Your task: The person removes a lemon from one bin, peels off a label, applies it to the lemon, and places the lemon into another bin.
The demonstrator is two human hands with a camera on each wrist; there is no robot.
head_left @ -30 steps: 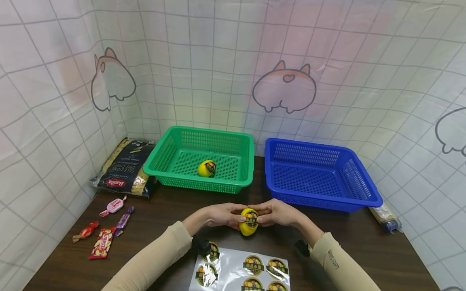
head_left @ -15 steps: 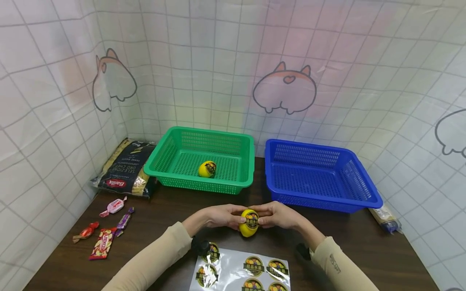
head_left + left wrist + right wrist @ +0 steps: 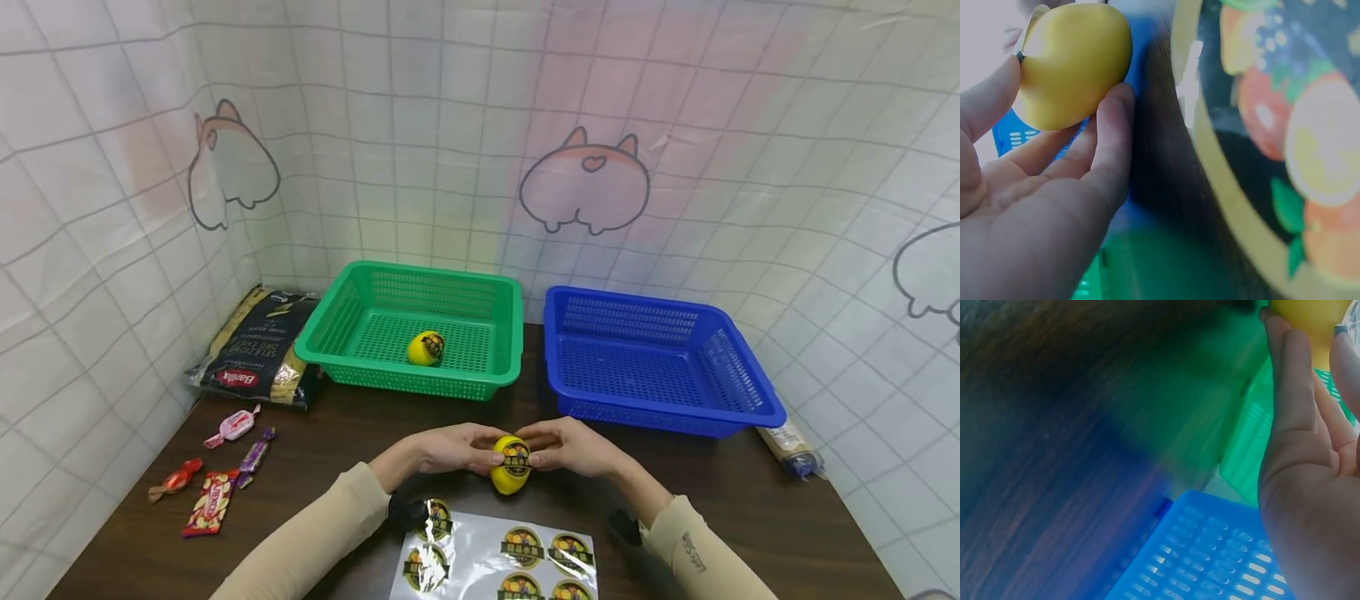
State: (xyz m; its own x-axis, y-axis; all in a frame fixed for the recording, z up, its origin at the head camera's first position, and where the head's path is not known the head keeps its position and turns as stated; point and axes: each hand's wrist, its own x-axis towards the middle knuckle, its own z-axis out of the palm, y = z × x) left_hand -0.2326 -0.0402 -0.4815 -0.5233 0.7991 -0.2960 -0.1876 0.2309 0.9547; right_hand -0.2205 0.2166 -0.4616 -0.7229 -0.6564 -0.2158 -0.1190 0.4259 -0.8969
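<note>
Between my two hands, in the head view, is a yellow lemon (image 3: 508, 481) bearing a round black-and-gold sticker (image 3: 516, 457). My left hand (image 3: 455, 448) grips its left side, with the thumb at the sticker's edge. From the other side my right hand (image 3: 572, 446) holds the fruit, thumb also at the sticker. The left wrist view shows the lemon (image 3: 1079, 62) between thumb and fingers, the sticker's edge standing out near the thumb tip. Only part of the lemon (image 3: 1316, 325) shows in the right wrist view. A sheet of similar stickers (image 3: 474, 546) lies just below the hands.
A green basket (image 3: 420, 382) behind the hands holds another stickered lemon (image 3: 425, 348). Right of it stands a blue basket (image 3: 660, 414). A pasta bag (image 3: 258, 346), several wrapped candies (image 3: 210, 502) and, far right, another package (image 3: 795, 450) lie on the dark table (image 3: 337, 446).
Both hands stay on the lemon in nearly the same place, with only a tiny shift of the fruit and fingers. Baskets, candies and sticker sheet stay put.
</note>
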